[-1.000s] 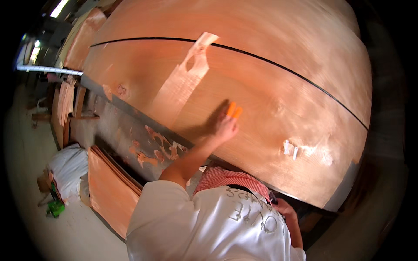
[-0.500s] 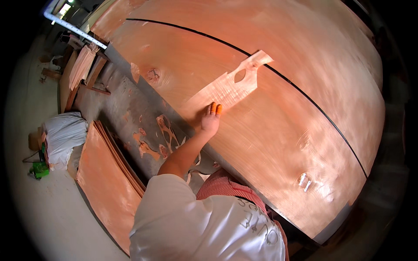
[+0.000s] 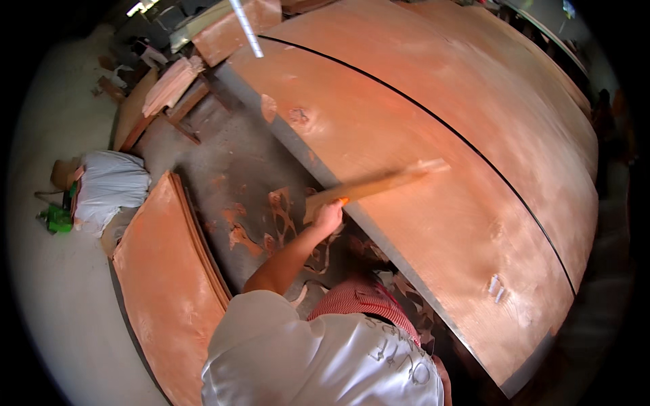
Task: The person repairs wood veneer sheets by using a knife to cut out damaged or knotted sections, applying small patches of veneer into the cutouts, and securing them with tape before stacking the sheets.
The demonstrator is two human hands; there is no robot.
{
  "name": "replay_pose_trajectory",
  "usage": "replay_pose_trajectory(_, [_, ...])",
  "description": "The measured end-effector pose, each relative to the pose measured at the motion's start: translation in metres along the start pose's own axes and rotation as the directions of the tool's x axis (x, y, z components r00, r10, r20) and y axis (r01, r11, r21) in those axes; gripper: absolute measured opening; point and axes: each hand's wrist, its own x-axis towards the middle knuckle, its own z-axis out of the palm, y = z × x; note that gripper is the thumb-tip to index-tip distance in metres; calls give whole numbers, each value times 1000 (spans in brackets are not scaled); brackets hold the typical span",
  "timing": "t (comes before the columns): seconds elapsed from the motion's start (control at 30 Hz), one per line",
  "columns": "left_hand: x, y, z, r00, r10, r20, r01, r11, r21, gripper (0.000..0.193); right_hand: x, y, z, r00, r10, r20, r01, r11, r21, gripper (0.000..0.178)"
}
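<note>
My left hand point(image 3: 330, 218) is closed on the near end of a long pale wood veneer scrap point(image 3: 389, 185), at the edge of a large veneer sheet point(image 3: 433, 223). Orange covering shows on a fingertip. The scrap is tilted nearly on edge and blurred by motion; its far end reaches over the sheet, and I cannot tell whether it touches. A thin black line or cord point(image 3: 443, 122) curves across the sheet. My right hand does not show.
Left of me stands a stack of veneer sheets point(image 3: 166, 271). Torn veneer scraps point(image 3: 281, 210) litter the floor beside the work surface. Farther left are a white sack point(image 3: 112, 186) and a green object point(image 3: 55, 218). A white ruler-like bar point(image 3: 245, 27) stands at the far left corner.
My left hand has closed on the veneer scrap, which lay flat before. The scrap is now tipped up and drawn toward the sheet's near edge. The whole view has shifted.
</note>
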Motion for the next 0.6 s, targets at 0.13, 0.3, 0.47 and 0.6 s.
replay_pose_trajectory(0.13, [-57, -33, -36, 997, 41, -65, -49, 991, -125, 17, 7, 12, 38, 995, -23, 94, 45, 968, -246, 29])
replay_pose_trajectory(0.3, [-106, -48, -113, 995, 79, -54, -90, 962, -258, 15, 34, 24, 57, 976, 77, 203, -23, 966, -259, 29])
replay_pose_trajectory(0.47, [-119, -111, -142, 999, 50, 7, -45, 945, -325, 11, 70, 20, 72, 964, 213, 158, -157, 939, -306, 33])
replay_pose_trajectory(0.6, [-102, -159, -155, 999, 44, -12, -45, 930, -364, 13, 77, -32, 179, 957, 197, 214, -128, 946, -299, 20])
